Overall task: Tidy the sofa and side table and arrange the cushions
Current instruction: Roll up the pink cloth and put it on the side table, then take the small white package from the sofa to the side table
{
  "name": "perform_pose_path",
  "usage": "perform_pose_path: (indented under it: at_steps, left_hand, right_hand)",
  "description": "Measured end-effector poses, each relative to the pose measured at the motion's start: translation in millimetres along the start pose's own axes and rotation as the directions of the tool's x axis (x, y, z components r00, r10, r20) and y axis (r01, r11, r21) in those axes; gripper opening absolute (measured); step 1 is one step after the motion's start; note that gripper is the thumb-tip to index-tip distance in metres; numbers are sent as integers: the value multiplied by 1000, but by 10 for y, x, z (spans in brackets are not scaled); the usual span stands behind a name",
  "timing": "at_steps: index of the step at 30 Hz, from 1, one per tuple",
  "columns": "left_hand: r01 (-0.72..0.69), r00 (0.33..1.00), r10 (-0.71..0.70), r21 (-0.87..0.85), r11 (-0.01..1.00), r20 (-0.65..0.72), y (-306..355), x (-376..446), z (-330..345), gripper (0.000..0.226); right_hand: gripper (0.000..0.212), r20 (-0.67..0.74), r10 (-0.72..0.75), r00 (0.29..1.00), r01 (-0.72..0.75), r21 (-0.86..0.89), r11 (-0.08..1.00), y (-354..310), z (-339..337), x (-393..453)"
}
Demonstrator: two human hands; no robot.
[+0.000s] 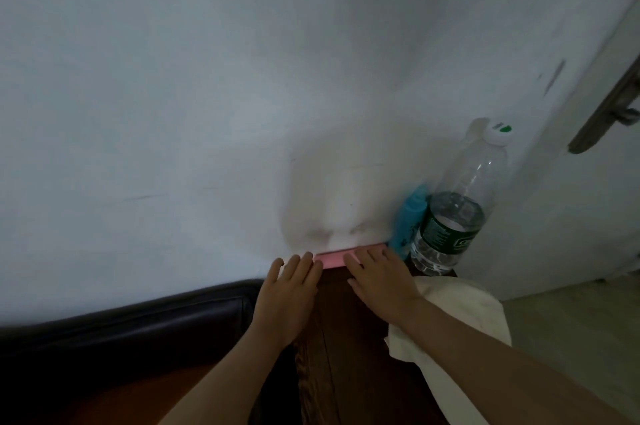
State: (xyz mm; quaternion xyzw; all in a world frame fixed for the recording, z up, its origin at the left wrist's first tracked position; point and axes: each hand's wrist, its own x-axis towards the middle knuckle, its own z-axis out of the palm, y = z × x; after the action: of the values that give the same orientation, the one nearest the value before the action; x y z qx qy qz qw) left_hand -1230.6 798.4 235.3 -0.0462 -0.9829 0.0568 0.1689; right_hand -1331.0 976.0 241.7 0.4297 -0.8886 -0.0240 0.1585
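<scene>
Lying flat with straight fingers, the left hand (287, 296) and right hand (382, 281) touch a pink flat object (334, 258) at the far edge of the wooden surface (349, 355); neither grip is closed. At the far right corner stands a water bottle (457, 210) whose green label is unreadable, beside a blue bottle (408, 220).

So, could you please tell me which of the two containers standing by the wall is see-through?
The water bottle, clear plastic with a white cap and dark green label, partly filled. The blue container beside it, nearer the wall, is opaque.
</scene>
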Motion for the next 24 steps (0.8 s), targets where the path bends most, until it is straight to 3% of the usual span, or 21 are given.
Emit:
perform_pose_path:
  at_steps: [8, 11, 13, 19, 24]
  left_hand:
    - [68, 997, -69, -13, 998, -30, -168, -746, -863, 60]
    - [110, 992, -109, 16, 994, -57, -225, -1187, -1182, 50]
    - [162, 985, -159, 46, 986, -61, -249, -1502, -1371, 41]
    - [224, 975, -224, 76, 972, -10, -256, -2519, -1941, 53]
    - [310, 950, -305, 64, 949, -70, -213, -3341, -2327, 42]
  right_hand:
    - [40, -114, -62, 992, 67, 45, 997, -552, -807, -269]
    - [36, -144, -61, 988, 71, 70, 995, -883, -1108, -487]
    - [35, -139, -46, 989, 59, 89, 994, -1136, -1318, -648]
    - [36, -138, -107, 985, 123, 112, 986, -2003, -1863, -1180]
    - [42, -106, -119, 987, 138, 195, 971, -2775, -2203, -1520]
